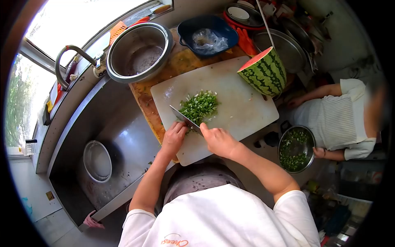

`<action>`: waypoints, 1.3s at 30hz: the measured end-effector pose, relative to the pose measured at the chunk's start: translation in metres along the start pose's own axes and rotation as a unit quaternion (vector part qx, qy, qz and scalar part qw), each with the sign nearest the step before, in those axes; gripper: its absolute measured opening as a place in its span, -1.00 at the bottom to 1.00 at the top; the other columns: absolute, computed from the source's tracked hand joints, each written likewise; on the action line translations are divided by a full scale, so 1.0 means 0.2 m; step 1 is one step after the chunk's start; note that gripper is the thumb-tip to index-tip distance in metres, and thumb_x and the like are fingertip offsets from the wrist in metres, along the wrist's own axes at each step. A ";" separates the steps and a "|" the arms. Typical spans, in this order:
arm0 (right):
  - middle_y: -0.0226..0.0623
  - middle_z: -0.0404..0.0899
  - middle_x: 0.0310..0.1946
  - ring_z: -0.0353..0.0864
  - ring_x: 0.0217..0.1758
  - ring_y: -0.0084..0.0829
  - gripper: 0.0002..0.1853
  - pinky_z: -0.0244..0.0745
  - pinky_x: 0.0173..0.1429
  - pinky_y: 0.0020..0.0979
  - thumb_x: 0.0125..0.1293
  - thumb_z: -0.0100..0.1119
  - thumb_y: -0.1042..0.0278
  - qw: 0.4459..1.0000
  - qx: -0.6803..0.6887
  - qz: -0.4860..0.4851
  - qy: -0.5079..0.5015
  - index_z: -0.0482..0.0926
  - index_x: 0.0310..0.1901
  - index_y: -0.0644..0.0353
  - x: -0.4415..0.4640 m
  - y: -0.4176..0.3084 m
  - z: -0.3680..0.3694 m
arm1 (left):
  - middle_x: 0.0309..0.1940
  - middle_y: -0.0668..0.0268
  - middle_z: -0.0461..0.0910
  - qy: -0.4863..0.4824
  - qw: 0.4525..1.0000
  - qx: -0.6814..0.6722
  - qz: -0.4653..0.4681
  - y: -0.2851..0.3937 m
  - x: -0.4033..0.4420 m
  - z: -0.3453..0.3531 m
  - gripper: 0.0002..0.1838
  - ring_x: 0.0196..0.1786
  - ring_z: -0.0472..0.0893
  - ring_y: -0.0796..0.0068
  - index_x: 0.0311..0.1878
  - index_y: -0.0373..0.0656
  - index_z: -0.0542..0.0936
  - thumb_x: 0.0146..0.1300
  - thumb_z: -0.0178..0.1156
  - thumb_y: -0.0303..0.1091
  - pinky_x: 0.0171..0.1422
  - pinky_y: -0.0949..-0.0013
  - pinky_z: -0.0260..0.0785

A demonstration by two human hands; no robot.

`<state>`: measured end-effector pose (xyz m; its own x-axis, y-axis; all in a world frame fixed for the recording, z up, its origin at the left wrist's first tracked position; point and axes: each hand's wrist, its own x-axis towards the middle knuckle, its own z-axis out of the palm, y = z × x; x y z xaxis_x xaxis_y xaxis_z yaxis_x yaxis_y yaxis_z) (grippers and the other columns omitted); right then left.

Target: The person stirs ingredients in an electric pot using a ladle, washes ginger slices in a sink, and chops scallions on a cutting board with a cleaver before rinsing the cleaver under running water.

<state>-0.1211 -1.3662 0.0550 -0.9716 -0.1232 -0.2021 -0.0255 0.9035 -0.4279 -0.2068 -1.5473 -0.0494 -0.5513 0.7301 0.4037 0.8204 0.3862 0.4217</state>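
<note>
My right hand (219, 139) is closed around the handle of a kitchen knife (185, 118). Its broad blade slants to the upper left over a white cutting board (242, 111). Against the blade's far side lies a pile of chopped green onions (200, 105), green with some white bits. My left hand (175, 133) rests at the board's near left part, close beside the blade, fingers curled down and together. A few green bits show by its fingertips; what lies under them is hidden.
A cut watermelon (265, 74) stands on the board's far right corner. Behind are a large metal pot (140, 51) and a blue basin (210, 35). At left is a sink (123, 136) with a bowl (97, 161). On the right, another person holds a bowl of chopped greens (295, 149).
</note>
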 end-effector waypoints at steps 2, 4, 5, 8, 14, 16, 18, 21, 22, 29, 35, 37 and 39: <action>0.09 0.59 -0.52 0.65 -0.36 0.05 -0.66 0.57 -0.30 -0.04 0.07 0.00 0.59 0.999 -0.023 0.021 0.011 0.31 -0.06 0.32 0.00 -0.01 0.12 | -0.25 0.26 0.50 0.029 0.999 0.031 0.033 0.03 0.01 -0.06 -0.78 -0.17 0.50 0.26 -0.31 -0.22 0.50 -0.12 0.14 -0.59 -0.11 0.29 0.44; 0.09 0.59 -0.53 0.65 -0.36 0.07 -0.70 0.56 -0.29 -0.03 0.07 -0.01 0.60 0.999 -0.036 0.027 0.017 0.30 -0.11 0.30 0.00 -0.03 0.16 | -0.24 0.27 0.50 0.004 1.000 0.015 0.021 0.03 -0.01 -0.07 -0.79 -0.17 0.50 0.27 -0.31 -0.21 0.50 -0.11 0.14 -0.58 -0.12 0.29 0.43; 0.09 0.59 -0.53 0.64 -0.36 0.07 -0.70 0.56 -0.28 -0.03 0.07 -0.01 0.60 1.000 -0.018 0.020 0.017 0.30 -0.11 0.31 0.00 -0.03 0.15 | -0.24 0.28 0.50 -0.011 1.000 0.007 0.016 0.03 -0.04 -0.08 -0.80 -0.16 0.50 0.27 -0.31 -0.20 0.51 -0.10 0.14 -0.57 -0.12 0.29 0.43; 0.10 0.59 -0.52 0.64 -0.37 0.08 -0.67 0.56 -0.27 -0.03 0.06 -0.01 0.60 1.000 -0.007 0.004 0.013 0.29 -0.08 0.34 0.02 0.00 0.05 | -0.18 0.30 0.52 -0.007 1.000 -0.018 -0.008 -0.01 -0.03 -0.02 -0.74 -0.14 0.50 0.28 -0.23 -0.20 0.55 -0.09 0.14 -0.57 -0.09 0.29 0.43; 0.10 0.59 -0.51 0.64 -0.38 0.08 -0.57 0.56 -0.27 -0.04 0.05 0.01 0.58 1.000 -0.017 0.015 0.017 0.28 0.03 0.37 -0.02 0.02 0.12 | -0.23 0.26 0.51 0.023 0.999 0.034 0.022 0.04 0.00 -0.04 -0.78 -0.15 0.50 0.27 -0.27 -0.21 0.51 -0.07 0.14 -0.57 -0.10 0.31 0.44; 0.09 0.59 -0.51 0.64 -0.37 0.08 -0.54 0.56 -0.26 -0.05 0.05 0.02 0.58 0.999 -0.006 0.004 0.033 0.27 0.06 0.38 0.00 0.04 0.16 | -0.23 0.26 0.51 0.006 1.000 0.015 0.013 0.03 -0.02 -0.05 -0.78 -0.14 0.50 0.27 -0.27 -0.21 0.51 -0.07 0.13 -0.57 -0.10 0.31 0.44; 0.08 0.59 -0.50 0.64 -0.36 0.08 -0.56 0.57 -0.24 -0.07 0.05 0.01 0.58 0.999 0.028 0.000 0.044 0.28 0.04 0.38 0.01 0.05 0.13 | -0.21 0.26 0.52 -0.015 1.000 -0.002 -0.006 0.03 -0.06 -0.06 -0.76 -0.13 0.50 0.26 -0.25 -0.22 0.52 -0.08 0.13 -0.58 -0.08 0.30 0.44; 0.08 0.60 -0.49 0.64 -0.35 0.07 -0.60 0.56 -0.24 -0.06 0.05 0.01 0.59 1.000 0.005 -0.011 0.006 0.28 -0.01 0.36 0.03 0.03 0.00 | -0.18 0.26 0.53 -0.019 0.999 -0.012 -0.031 0.01 -0.03 0.00 -0.71 -0.12 0.50 0.26 -0.21 -0.23 0.54 -0.10 0.12 -0.59 -0.06 0.30 0.44; 0.08 0.60 -0.49 0.64 -0.35 0.06 -0.61 0.56 -0.24 -0.05 0.05 0.00 0.59 1.000 0.000 -0.008 0.001 0.28 -0.02 0.35 0.02 0.02 0.00 | -0.18 0.26 0.53 -0.018 0.999 -0.007 -0.032 0.01 -0.02 0.00 -0.71 -0.12 0.50 0.26 -0.21 -0.24 0.54 -0.10 0.12 -0.59 -0.06 0.30 0.44; 0.09 0.60 -0.48 0.64 -0.33 0.07 -0.64 0.56 -0.24 -0.02 0.07 -0.01 0.60 1.000 0.003 0.010 0.009 0.26 -0.04 0.29 0.00 0.01 0.14 | -0.22 0.25 0.51 -0.016 1.000 0.024 -0.007 0.05 -0.04 -0.07 -0.77 -0.14 0.50 0.25 -0.27 -0.24 0.54 -0.09 0.12 -0.59 -0.08 0.31 0.45; 0.10 0.60 -0.47 0.64 -0.31 0.09 -0.64 0.56 -0.25 -0.01 0.08 -0.01 0.60 1.000 0.021 -0.007 0.000 0.26 -0.04 0.29 0.01 0.01 0.00 | -0.17 0.29 0.54 -0.026 0.998 0.012 -0.050 0.01 -0.04 0.02 -0.71 -0.13 0.50 0.28 -0.22 -0.23 0.57 -0.10 0.13 -0.59 -0.05 0.32 0.45; 0.09 0.60 -0.47 0.64 -0.31 0.07 -0.65 0.55 -0.25 -0.01 0.08 -0.01 0.60 1.000 -0.006 0.013 -0.004 0.28 -0.05 0.29 0.01 0.02 0.10 | -0.21 0.28 0.52 0.006 1.000 0.021 -0.013 0.02 -0.03 0.00 -0.74 -0.14 0.50 0.27 -0.25 -0.22 0.55 -0.11 0.13 -0.59 -0.07 0.31 0.44; 0.09 0.60 -0.47 0.64 -0.31 0.07 -0.65 0.55 -0.25 -0.01 0.08 -0.01 0.59 0.999 -0.025 0.021 -0.008 0.28 -0.05 0.29 0.01 0.00 0.13 | -0.24 0.28 0.52 0.013 0.999 0.031 0.001 0.03 -0.02 -0.04 -0.75 -0.15 0.50 0.27 -0.28 -0.20 0.55 -0.12 0.14 -0.59 -0.09 0.31 0.44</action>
<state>-0.1179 -1.3774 0.0314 -0.9682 -0.0917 -0.2329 0.0024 0.9271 -0.3748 -0.1996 -1.5527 -0.0419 -0.5523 0.7163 0.4264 0.8291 0.4187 0.3705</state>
